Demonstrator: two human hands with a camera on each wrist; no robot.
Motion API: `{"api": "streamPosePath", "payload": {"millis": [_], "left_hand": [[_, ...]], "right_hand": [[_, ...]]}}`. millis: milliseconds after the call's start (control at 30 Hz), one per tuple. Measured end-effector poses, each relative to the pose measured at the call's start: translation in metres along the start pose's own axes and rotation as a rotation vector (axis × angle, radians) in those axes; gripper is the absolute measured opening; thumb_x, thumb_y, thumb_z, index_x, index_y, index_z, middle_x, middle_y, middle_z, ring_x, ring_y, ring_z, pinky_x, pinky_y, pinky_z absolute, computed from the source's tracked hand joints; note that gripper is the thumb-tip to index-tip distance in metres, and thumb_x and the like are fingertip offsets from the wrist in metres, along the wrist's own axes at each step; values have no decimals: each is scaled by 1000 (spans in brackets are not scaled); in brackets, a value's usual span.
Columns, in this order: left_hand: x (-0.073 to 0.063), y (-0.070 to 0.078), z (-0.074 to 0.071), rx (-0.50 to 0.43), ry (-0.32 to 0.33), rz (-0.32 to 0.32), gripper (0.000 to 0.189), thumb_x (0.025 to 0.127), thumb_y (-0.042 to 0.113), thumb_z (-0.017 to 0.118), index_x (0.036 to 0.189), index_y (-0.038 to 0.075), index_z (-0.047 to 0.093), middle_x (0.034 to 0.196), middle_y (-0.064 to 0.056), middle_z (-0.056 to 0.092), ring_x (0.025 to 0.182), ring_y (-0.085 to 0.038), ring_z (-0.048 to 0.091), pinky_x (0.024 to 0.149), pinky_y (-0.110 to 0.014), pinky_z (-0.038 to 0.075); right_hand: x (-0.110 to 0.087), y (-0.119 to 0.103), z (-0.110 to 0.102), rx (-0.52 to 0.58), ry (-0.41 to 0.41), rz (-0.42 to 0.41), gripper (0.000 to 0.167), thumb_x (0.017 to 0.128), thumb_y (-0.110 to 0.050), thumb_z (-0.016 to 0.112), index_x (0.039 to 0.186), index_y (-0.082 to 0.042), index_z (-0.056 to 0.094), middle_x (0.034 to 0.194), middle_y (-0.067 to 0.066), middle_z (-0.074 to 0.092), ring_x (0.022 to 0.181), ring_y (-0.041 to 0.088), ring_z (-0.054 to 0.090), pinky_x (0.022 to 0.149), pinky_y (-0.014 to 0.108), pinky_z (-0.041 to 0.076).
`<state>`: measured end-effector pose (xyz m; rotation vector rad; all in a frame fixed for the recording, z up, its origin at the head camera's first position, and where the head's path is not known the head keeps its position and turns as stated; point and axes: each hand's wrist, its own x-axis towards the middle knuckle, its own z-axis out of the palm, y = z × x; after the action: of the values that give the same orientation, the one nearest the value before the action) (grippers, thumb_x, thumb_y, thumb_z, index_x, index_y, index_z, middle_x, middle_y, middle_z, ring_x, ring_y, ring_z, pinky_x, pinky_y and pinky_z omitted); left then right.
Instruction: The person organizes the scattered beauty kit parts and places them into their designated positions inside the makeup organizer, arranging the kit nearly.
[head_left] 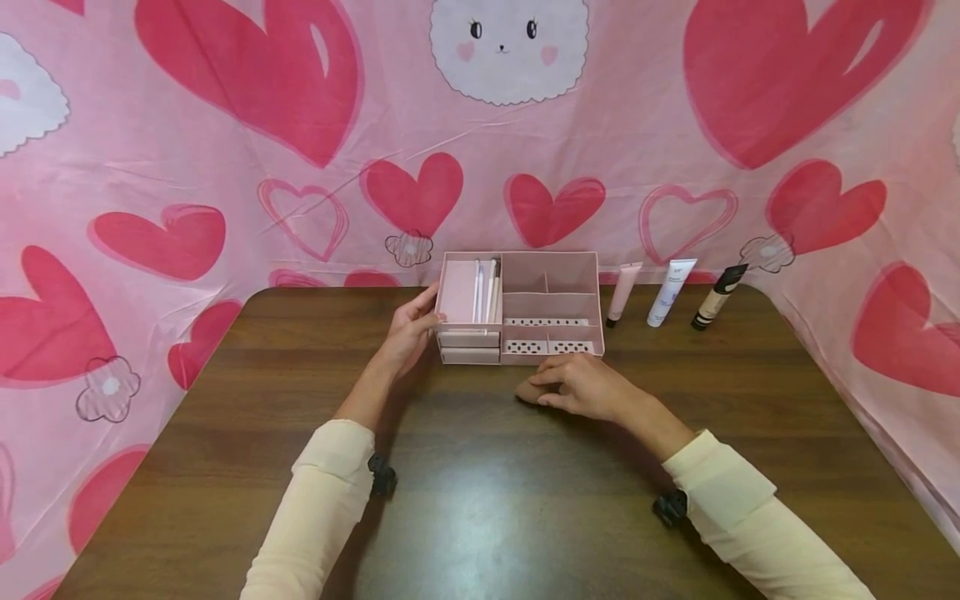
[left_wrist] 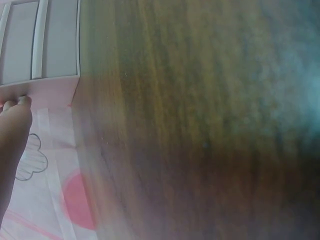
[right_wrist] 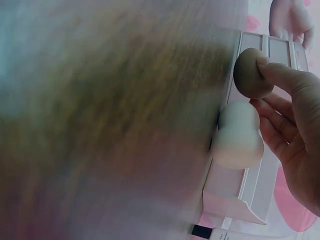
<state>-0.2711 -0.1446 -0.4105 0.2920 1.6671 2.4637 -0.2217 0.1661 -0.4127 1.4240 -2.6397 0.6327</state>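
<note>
My left hand point(head_left: 411, 332) touches the left side of a pink desktop organizer point(head_left: 550, 265), its thumb at the front corner. In the left wrist view, fingertips point(left_wrist: 23, 101) meet the organizer's side wall. Just in front of the organizer, my right hand point(head_left: 585, 387) pinches a brown egg-shaped makeup sponge point(right_wrist: 251, 73) between thumb and fingers. Right below it in the right wrist view is a pale, waisted makeup sponge point(right_wrist: 238, 135), close to the fingertips. Whether the hand also holds this one I cannot tell; the head view hides it.
Slim brushes or pens point(head_left: 486, 290) lie in the organizer's left section, above two drawers point(head_left: 470, 340). To its right stand a pink tube point(head_left: 623, 293), a white tube point(head_left: 671, 292) and a beige tube with black ends point(head_left: 717, 298). A heart-print cloth hangs behind the wooden table point(head_left: 465, 500).
</note>
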Motion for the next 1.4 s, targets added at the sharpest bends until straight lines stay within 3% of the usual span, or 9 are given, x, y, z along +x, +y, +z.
{"api": "streamPosePath", "payload": {"millis": [267, 467, 633, 1133, 1400], "left_hand": [[3, -1, -2, 21, -13, -14, 72, 93, -16, 36, 160, -6, 11, 171, -20, 9, 150, -28, 22, 97, -10, 44], [2, 0, -1, 22, -4, -5, 73, 92, -15, 37, 159, -7, 12, 171, -20, 10, 150, -28, 22, 97, -10, 44], [2, 0, 0, 21, -5, -1, 73, 92, -15, 37, 159, -7, 11, 171, -21, 10, 148, -28, 24, 97, -10, 45], [3, 1, 2, 15, 15, 0, 73, 92, -15, 40, 159, -7, 14, 170, -21, 13, 152, -30, 22, 99, -11, 43], [0, 0, 1, 25, 13, -3, 72, 92, -15, 39, 159, -6, 14, 170, -20, 13, 154, -28, 20, 109, -16, 41]], "right_hand": [[3, 2, -11, 31, 39, 18, 29, 86, -17, 81, 112, -5, 78, 106, 6, 77, 94, 16, 72, 81, 32, 62], [8, 9, -21, 31, 120, 1, 29, 82, -13, 84, 109, -4, 79, 100, 6, 77, 88, 16, 72, 77, 34, 61], [13, 16, -28, 45, 165, 34, 31, 81, -10, 84, 110, -2, 78, 106, 11, 79, 95, 23, 75, 80, 39, 62], [28, 33, -27, 78, 161, 106, 30, 84, -9, 82, 111, 0, 77, 106, 15, 78, 97, 28, 75, 82, 44, 61], [34, 38, -20, 93, 136, 131, 30, 85, -10, 80, 112, 3, 76, 107, 19, 77, 100, 32, 74, 86, 47, 59]]}}
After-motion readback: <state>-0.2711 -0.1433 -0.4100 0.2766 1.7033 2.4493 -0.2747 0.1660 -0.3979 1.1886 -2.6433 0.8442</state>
